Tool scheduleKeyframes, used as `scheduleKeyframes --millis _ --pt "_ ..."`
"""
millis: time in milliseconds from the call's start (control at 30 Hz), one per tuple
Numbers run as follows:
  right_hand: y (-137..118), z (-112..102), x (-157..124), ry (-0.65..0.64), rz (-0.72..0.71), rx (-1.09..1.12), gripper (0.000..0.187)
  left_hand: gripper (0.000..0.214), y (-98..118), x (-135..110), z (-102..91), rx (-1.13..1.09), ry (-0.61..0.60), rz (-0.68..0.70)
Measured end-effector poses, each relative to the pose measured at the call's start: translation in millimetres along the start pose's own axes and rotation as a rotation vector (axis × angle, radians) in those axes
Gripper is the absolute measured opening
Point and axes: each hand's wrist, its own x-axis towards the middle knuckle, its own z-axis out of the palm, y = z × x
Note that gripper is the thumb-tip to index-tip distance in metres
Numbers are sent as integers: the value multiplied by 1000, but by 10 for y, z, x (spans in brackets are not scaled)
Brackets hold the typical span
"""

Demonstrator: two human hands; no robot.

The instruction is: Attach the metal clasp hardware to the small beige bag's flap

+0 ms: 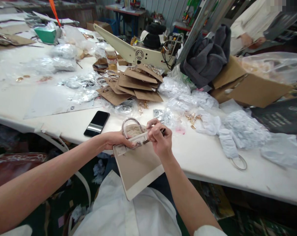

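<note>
A taupe bag panel [137, 165] with a pale lower band tilts over the table's front edge, partly above my lap. My left hand [118, 140] is closed on its upper left edge, thumb on top near a small metal fitting [138, 144]. A curved, rope-like handle [132, 119] rises from that upper edge. My right hand [160, 137] is closed round a slim dark-handled tool [162, 131], its tip pointing at the fitting; the exact kind of tool is unclear. Behind the panel sits a roll of pale cord or tape [133, 130], partly hidden.
A phone [96, 123] lies left of my hands. Beyond are stacked brown panels with handles [136, 82], a jar [111, 59] and a cream machine [148, 54]. Gold metal pieces [193, 118] and plastic bags lie to the right, before a cardboard box [251, 87]. Another person [251, 29] stands behind.
</note>
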Motion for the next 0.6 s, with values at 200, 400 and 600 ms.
scheduleKeyframes --millis 200,400,600 --pt "-96 11 -5 2 16 -119 63 53 36 10 13 35 8 1" --pt "-52 94 -40 74 -9 -95 59 57 3 17 -4 42 6 -24" --pt "-70 135 -110 46 -40 -36 67 51 -77 69 -38 10 8 1"
